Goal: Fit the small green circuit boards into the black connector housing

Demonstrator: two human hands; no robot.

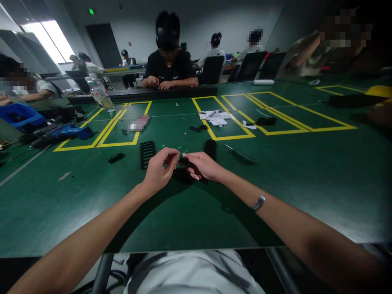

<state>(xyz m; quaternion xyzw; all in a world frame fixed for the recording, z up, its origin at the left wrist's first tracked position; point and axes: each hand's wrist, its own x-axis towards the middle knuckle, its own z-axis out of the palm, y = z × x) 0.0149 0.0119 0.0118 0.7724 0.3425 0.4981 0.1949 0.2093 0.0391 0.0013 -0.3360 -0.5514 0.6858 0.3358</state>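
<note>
My left hand [161,165] and my right hand [203,165] meet at the middle of the green table, fingertips almost touching. Between them is a small dark piece [183,161], gripped in the fingers of my right hand. The fingers of my left hand are pinched at its left side; what they hold, if anything, is too small to make out. A black slotted tray [147,154] lies just left of my left hand. Behind my right hand stands a black block-like part [210,148]. Tiny shiny green bits [170,147] lie beyond the fingertips.
A thin tool with a dark handle [245,157] lies to the right, a small black part [116,158] to the left. Farther back are white papers [217,117], plastic bottles [102,96], a blue power tool [70,133] and a blue bin [23,116]. A person [170,67] sits opposite.
</note>
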